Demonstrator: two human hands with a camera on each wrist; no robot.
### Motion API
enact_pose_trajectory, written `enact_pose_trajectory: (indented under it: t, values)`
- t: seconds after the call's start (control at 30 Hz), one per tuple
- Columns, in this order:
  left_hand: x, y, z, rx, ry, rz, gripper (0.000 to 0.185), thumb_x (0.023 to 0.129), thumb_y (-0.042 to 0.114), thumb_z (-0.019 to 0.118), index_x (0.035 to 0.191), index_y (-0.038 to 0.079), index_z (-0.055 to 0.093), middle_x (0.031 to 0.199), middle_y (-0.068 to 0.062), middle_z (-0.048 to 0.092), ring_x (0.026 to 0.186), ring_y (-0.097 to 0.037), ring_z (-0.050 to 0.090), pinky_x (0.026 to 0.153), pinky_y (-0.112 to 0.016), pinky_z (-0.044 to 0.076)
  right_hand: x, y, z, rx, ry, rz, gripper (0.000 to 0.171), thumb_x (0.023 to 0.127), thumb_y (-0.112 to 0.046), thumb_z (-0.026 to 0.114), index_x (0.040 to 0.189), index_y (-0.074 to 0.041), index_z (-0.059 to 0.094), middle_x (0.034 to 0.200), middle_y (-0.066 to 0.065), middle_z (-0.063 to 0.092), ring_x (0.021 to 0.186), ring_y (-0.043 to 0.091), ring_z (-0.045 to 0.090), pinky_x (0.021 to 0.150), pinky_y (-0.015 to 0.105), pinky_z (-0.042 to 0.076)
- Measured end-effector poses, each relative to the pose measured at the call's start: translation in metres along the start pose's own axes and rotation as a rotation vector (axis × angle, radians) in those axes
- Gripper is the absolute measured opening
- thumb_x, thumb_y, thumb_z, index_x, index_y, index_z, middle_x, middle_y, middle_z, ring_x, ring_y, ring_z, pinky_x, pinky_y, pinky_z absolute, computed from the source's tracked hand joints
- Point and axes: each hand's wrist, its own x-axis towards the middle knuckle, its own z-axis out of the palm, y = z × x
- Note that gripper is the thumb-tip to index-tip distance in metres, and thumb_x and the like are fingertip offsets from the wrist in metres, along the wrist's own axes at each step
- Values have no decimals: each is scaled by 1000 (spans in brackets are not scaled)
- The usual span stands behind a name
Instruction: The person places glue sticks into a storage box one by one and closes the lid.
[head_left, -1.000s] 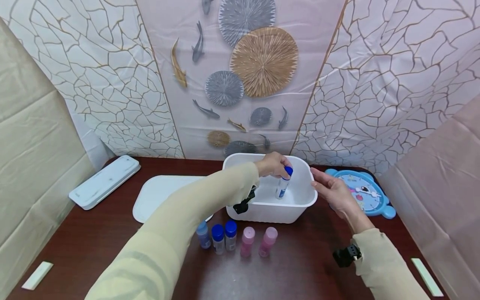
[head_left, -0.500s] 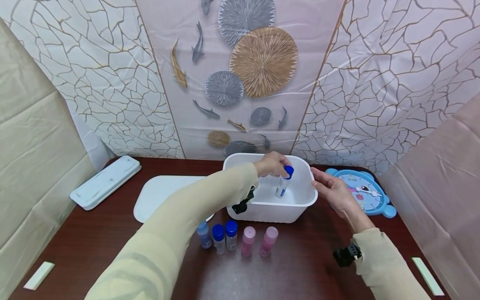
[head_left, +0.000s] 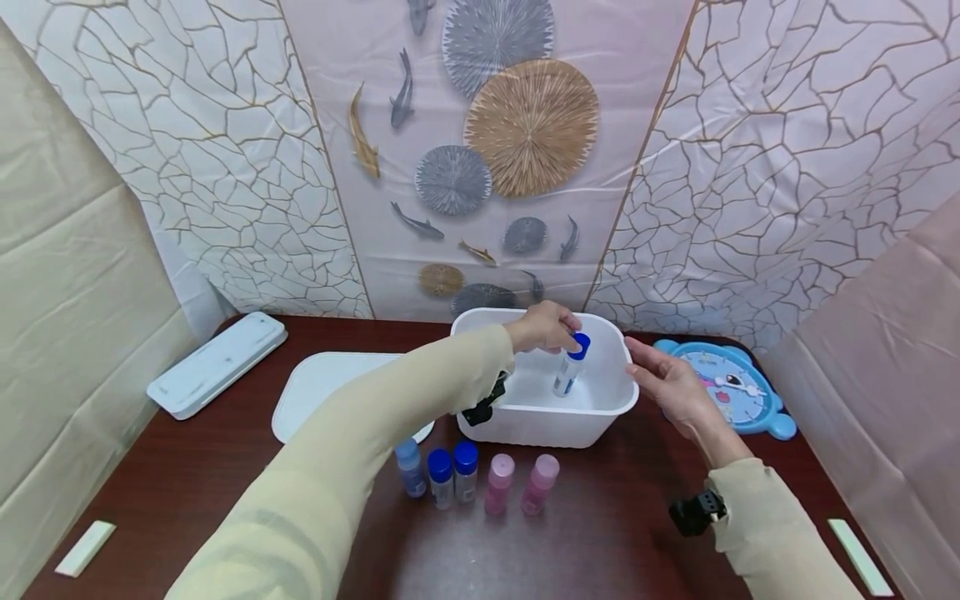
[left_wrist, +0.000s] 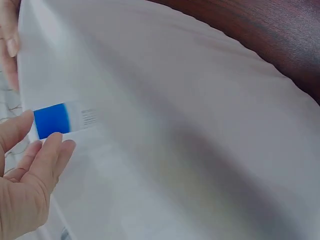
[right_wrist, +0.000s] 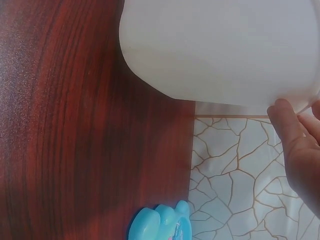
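A clear bottle with a dark blue cap (head_left: 581,342) stands inside the white plastic box (head_left: 540,428). My left hand (head_left: 543,326) reaches over the box; in the left wrist view its thumb and spread fingertips lie right at the edges of the blue cap (left_wrist: 51,120), loosely around it. At the box's right end, my right hand (head_left: 672,386) touches the outer wall near the rim with nearly straight fingers. The right wrist view shows those fingers (right_wrist: 282,117) against the white wall.
In front of the box stand a light blue bottle (head_left: 410,471), two blue-capped bottles (head_left: 465,473) and two pink bottles (head_left: 540,487). A white lid (head_left: 322,383) lies left, beyond it a pale case (head_left: 217,367). A blue cartoon clock (head_left: 723,387) lies right.
The left hand's fingers have loosened and drawn slightly up and left from the cap. The bottle stays in place in the box, and the right hand has not moved.
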Motion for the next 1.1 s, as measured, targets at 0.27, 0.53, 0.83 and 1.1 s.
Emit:
enact_pose_trajectory:
  t: [0.27,0.53,0.83,1.1]
  values:
    - [-29,13,-39,-99,-123,68,41,85,9,70,124,5,58,113,-9,64,107,-23,61,84,-26,54,1,-2,1,-20,-5,1,58,99,-24,49,149,-7,23,151,20,29,132,37,37,94,26,44]
    - [-98,-19,-91,-162,-362,232,34,89,8,64,122,1,57,119,-12,62,106,-20,61,89,-27,52,1,-1,2,-14,-20,0,60,99,-26,49,149,-8,22,151,20,27,132,36,36,91,19,45]
    - [-143,-120,-127,-152,-430,289,36,86,6,67,119,-3,57,117,-16,62,107,-19,60,93,-33,50,0,-1,0,-6,-23,-21,61,98,-26,50,148,-5,22,150,24,27,107,-7,49,84,12,48]
    - [-160,-165,-121,-190,-499,269,44,83,9,71,121,-4,55,118,-7,61,118,-34,52,92,-31,50,2,-2,1,-29,-24,-11,62,98,-27,50,149,-7,21,150,23,27,107,-6,49,85,13,48]
